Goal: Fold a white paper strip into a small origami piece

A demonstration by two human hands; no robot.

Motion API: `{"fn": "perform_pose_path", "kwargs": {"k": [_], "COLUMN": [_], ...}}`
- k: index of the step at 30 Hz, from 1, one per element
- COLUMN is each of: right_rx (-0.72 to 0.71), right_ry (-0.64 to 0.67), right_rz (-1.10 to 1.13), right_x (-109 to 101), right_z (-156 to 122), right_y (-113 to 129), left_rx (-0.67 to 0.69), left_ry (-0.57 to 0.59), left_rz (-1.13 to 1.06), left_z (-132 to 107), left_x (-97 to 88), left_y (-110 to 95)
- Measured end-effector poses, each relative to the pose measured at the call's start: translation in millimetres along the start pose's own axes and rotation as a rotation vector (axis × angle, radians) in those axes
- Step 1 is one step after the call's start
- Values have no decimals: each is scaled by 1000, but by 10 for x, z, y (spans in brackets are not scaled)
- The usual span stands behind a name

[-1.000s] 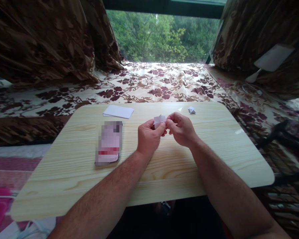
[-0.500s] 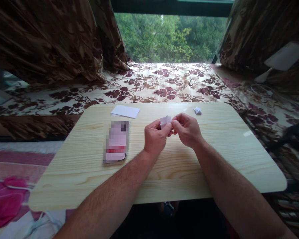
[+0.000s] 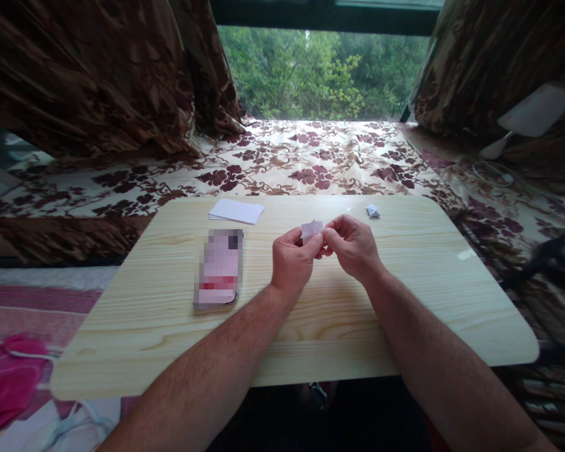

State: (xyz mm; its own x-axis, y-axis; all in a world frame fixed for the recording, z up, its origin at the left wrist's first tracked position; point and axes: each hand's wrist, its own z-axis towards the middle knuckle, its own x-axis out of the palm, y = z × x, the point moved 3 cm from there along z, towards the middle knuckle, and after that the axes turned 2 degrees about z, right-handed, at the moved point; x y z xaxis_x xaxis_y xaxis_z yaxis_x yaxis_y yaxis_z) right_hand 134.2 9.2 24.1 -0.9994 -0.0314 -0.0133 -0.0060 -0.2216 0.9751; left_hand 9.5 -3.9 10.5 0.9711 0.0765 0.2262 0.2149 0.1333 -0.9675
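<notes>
A small piece of folded white paper is pinched between the thumb and fingers of my left hand. My right hand is closed at the paper's right edge, its thumb and fingertips pressed together there. Both hands are just above the middle of the table, fingertips nearly meeting. How much of the paper lies inside the fingers is hidden. Beyond my right hand rests a small folded paper piece. A stack of white paper sheets lies at the back left.
Left of my hands, a pink phone, partly pixelated, lies on the pale wooden table. A patterned cloth covers the ledge behind, below a window. At the right stands a white lamp. Pink fabric is at lower left.
Both hands keep their grip and almost the same pose. The view has shifted very slightly; nothing on the table has visibly moved.
</notes>
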Motion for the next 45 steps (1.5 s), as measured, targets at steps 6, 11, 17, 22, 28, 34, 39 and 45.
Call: {"fn": "perform_pose_path", "kwargs": {"k": [6,11,17,22,28,34,39,45], "right_rx": [19,3,-22,-10,-28,-33,-32,-12], "right_ry": [-6,-12,-17,-42,-52,-58,-50,-42], "right_rz": [30,90,101,6,-37,-63,-61,-47], "right_x": [21,30,30,15,-1,-3,-2,-2], "right_z": [-6,-11,-20,-34,-37,-42,-41,-39], "right_y": [14,9,15,0,-21,-34,-38,-36], "left_rx": [-19,1,-3,-32,-23,-36,-26,-31], "left_ry": [14,25,25,20,-1,-9,1,4], "left_rz": [18,8,-19,-10,-4,21,36,55], "left_z": [1,1,-7,-13,-14,-18,-15,-13], "left_x": [6,1,-3,-4,-7,-6,-12,-17], "left_y": [-8,7,9,-9,-16,-34,-38,-33]}}
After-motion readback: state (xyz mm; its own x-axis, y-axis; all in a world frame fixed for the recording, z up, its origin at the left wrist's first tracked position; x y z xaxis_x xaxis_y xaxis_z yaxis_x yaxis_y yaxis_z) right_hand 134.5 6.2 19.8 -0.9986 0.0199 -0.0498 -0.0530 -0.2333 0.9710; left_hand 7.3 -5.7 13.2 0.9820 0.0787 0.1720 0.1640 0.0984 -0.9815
